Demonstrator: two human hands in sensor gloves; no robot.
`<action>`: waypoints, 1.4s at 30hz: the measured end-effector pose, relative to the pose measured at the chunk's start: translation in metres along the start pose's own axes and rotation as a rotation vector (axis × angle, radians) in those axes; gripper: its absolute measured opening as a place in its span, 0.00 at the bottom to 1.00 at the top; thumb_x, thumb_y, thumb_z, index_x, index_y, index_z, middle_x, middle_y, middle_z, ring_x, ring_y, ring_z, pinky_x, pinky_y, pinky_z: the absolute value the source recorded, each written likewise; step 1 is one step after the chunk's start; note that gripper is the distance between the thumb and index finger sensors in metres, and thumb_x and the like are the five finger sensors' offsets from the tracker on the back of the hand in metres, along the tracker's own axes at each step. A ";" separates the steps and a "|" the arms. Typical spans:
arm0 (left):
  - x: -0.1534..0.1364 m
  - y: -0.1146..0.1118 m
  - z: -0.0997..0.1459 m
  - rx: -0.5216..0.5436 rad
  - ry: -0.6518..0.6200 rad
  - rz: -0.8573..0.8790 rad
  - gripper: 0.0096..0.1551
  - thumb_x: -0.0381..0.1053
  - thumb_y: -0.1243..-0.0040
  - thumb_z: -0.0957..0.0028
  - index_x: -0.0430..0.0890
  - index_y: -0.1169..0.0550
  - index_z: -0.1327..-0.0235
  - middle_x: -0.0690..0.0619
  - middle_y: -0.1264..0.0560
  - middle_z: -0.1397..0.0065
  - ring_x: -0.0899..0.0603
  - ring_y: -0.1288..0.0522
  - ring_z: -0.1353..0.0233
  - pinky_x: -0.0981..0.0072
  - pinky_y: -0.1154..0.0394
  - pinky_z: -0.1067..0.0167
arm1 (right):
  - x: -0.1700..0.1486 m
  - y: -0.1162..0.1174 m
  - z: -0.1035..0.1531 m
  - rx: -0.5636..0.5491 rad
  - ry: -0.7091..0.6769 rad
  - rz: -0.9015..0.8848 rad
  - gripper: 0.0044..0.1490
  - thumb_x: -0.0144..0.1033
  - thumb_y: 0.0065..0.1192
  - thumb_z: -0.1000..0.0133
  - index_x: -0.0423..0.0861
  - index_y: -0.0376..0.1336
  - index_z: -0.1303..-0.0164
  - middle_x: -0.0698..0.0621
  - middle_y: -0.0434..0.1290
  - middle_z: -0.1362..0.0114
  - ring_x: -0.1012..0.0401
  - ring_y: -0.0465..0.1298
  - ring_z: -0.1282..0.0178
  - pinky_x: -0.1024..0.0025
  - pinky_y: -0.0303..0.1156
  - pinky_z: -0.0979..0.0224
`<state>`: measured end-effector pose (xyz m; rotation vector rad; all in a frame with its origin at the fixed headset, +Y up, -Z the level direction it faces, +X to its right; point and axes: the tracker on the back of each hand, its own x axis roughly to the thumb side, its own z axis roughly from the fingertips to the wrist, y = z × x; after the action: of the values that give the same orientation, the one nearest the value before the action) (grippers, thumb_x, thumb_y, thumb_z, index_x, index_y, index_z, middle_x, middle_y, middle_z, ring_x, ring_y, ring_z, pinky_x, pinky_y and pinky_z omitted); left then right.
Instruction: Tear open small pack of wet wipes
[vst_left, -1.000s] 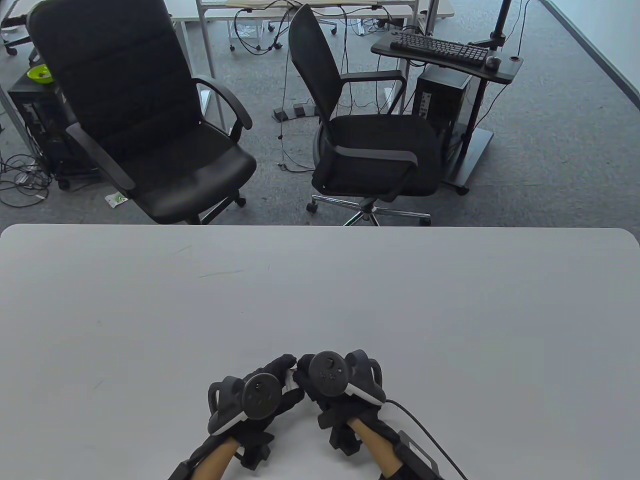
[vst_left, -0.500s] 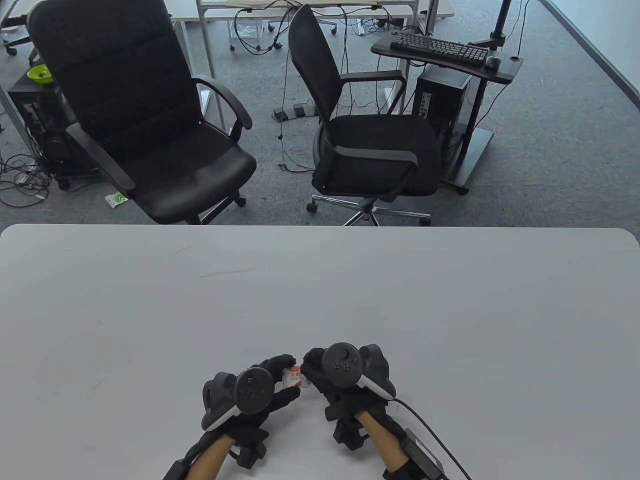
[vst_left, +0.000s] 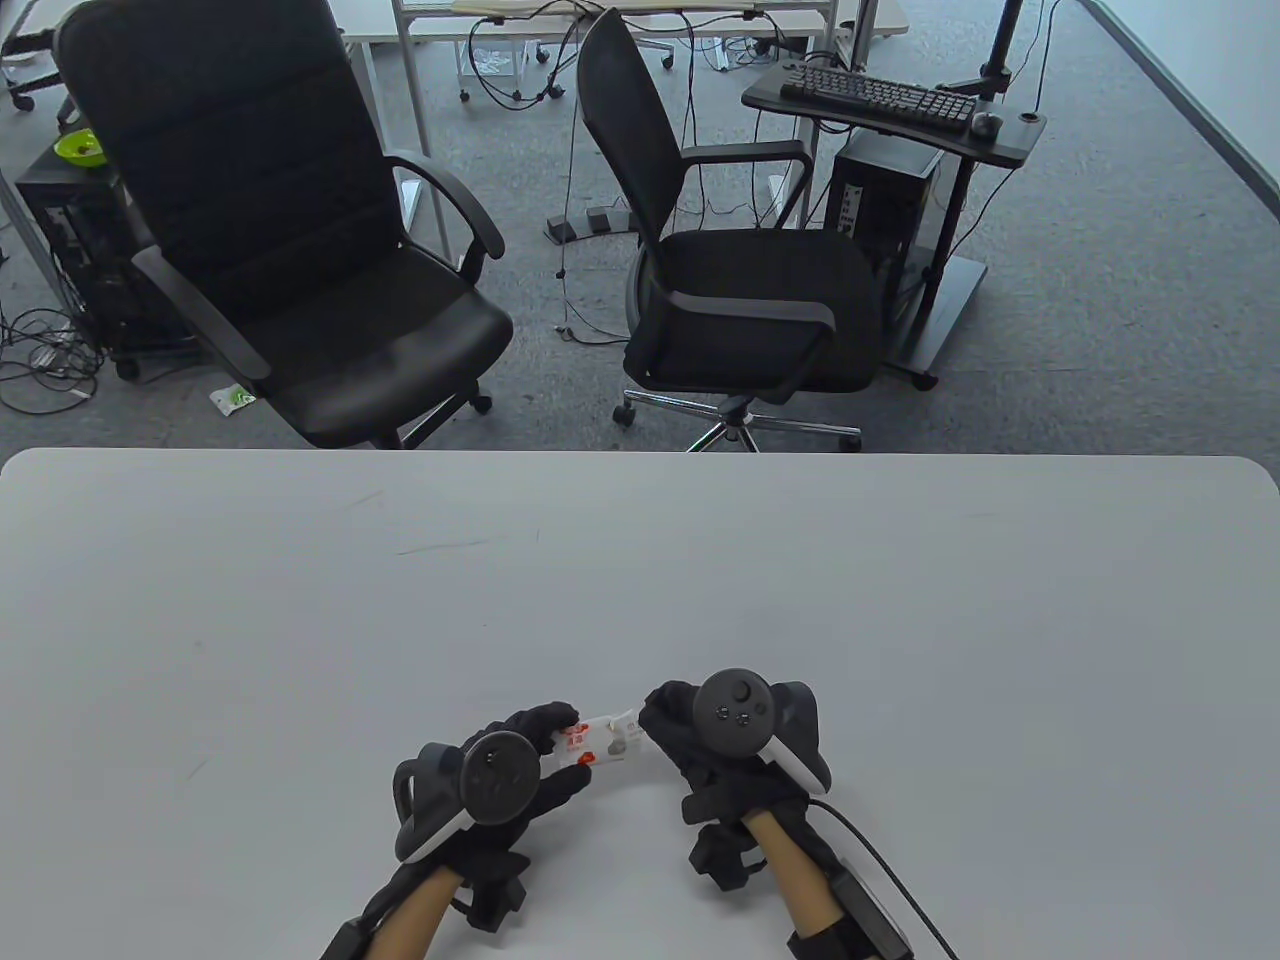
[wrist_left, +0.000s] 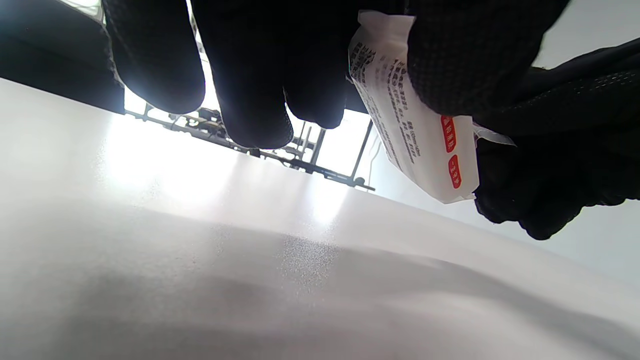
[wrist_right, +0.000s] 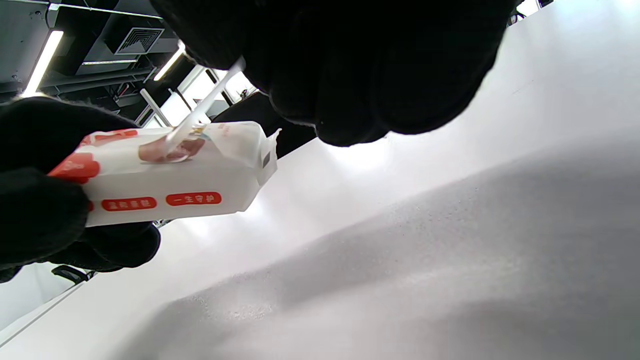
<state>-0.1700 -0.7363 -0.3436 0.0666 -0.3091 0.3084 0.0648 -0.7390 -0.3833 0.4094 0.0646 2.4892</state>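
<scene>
A small white wet wipes pack (vst_left: 598, 741) with red labels is held just above the table near its front edge. My left hand (vst_left: 558, 745) grips the pack's left end. My right hand (vst_left: 655, 716) pinches a thin flap (wrist_right: 200, 115) that lifts off the pack's top face. In the right wrist view the pack (wrist_right: 175, 180) lies level, with the left hand (wrist_right: 40, 200) around its far end. In the left wrist view the pack (wrist_left: 420, 145) hangs from my left fingers (wrist_left: 450, 55), with the right hand (wrist_left: 550, 165) against its right side.
The pale grey table (vst_left: 640, 600) is bare around the hands. Two black office chairs (vst_left: 300, 250) (vst_left: 740, 290) stand beyond its far edge. A cable (vst_left: 880, 860) trails from the right wrist toward the front right.
The hands have moved apart: the right hand moved right, the left slightly left and nearer. More of the pack now shows between them, with the flap pulled up from it.
</scene>
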 end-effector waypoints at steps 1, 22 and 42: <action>0.000 0.000 0.000 -0.001 0.001 -0.001 0.40 0.66 0.38 0.52 0.54 0.34 0.28 0.49 0.23 0.33 0.41 0.18 0.34 0.36 0.27 0.31 | -0.001 0.000 0.000 0.005 0.000 0.001 0.19 0.40 0.54 0.32 0.44 0.63 0.36 0.46 0.77 0.37 0.49 0.80 0.44 0.56 0.80 0.44; 0.004 0.012 -0.025 -0.010 0.034 0.053 0.38 0.65 0.37 0.51 0.55 0.32 0.27 0.47 0.26 0.29 0.37 0.23 0.27 0.33 0.31 0.28 | -0.072 -0.067 0.043 0.058 0.091 0.525 0.44 0.52 0.36 0.29 0.42 0.30 0.13 0.35 0.26 0.11 0.37 0.25 0.19 0.27 0.35 0.27; 0.011 -0.026 -0.135 -0.273 0.234 0.003 0.43 0.64 0.42 0.48 0.62 0.43 0.19 0.49 0.49 0.11 0.32 0.56 0.11 0.28 0.54 0.22 | -0.088 -0.055 0.050 0.130 0.139 0.654 0.45 0.53 0.37 0.30 0.43 0.29 0.14 0.35 0.25 0.11 0.37 0.24 0.19 0.27 0.34 0.26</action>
<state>-0.1133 -0.7430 -0.4690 -0.2373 -0.1168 0.2720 0.1791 -0.7476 -0.3682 0.3475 0.1730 3.1704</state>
